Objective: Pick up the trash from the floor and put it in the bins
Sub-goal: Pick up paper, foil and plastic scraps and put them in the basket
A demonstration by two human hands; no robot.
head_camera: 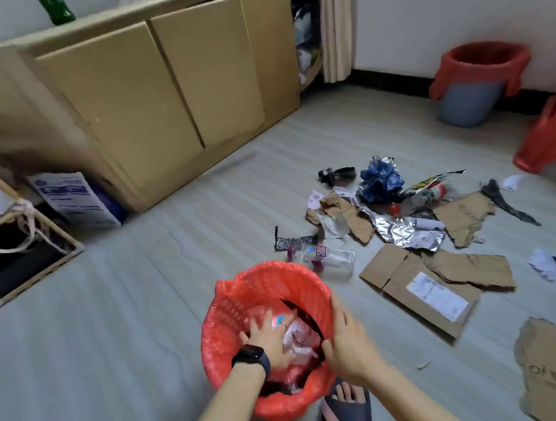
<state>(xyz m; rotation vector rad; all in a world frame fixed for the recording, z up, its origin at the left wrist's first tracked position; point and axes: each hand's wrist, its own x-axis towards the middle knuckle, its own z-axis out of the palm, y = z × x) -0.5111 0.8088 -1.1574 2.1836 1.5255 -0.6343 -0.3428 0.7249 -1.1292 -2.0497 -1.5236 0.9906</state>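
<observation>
A bin lined with a red bag [230,311] stands on the floor right in front of me, part full of white and pink wrappers. My left hand [268,339], watch on the wrist, reaches inside with fingers spread on the wrappers. My right hand [346,339] rests on the bin's right rim, thumb and fingers pinching the red liner. A clear plastic bottle [325,256] lies just beyond the bin. Torn cardboard [421,286], silver foil [398,229], a blue crumpled wrapper [380,179] and paper scraps lie scattered to the right. A second red-lined grey bin [477,81] stands by the far wall.
Large cardboard panels [152,91] lean against the left wall. A box with rope handles [18,245] sits at the left edge. A red plastic stool [548,135] is at the far right. My sandalled foot [347,401] is beside the near bin. Another cardboard piece [553,372] lies lower right.
</observation>
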